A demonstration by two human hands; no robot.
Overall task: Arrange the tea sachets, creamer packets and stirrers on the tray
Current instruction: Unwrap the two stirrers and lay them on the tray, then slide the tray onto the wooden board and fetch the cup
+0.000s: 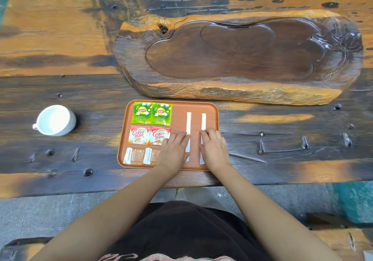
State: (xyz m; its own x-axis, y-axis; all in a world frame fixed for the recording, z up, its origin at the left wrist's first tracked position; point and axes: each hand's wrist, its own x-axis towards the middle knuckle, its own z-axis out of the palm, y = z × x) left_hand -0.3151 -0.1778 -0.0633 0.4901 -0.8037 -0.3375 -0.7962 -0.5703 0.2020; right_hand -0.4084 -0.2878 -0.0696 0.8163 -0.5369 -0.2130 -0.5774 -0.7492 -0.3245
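An orange tray (214, 111) lies near the table's front edge. At its back left lie two green tea sachets (151, 113) side by side. Below them are two red-and-white creamer packets (148, 135), then two tan packets (139, 156) at the front left. Two white paper-wrapped stirrers stand parallel on the right half: the left stirrer (188, 122) and the right stirrer (203, 121). My left hand (174, 149) rests flat with its fingertips against the left stirrer. My right hand (214, 148) lies flat over the right stirrer's lower part, hiding it.
A white cup (55, 120) sits on the table to the left of the tray. A large carved wooden tea board (232, 91) lies just behind the tray. The dark plank table (282, 131) has raised nail heads on the right and left.
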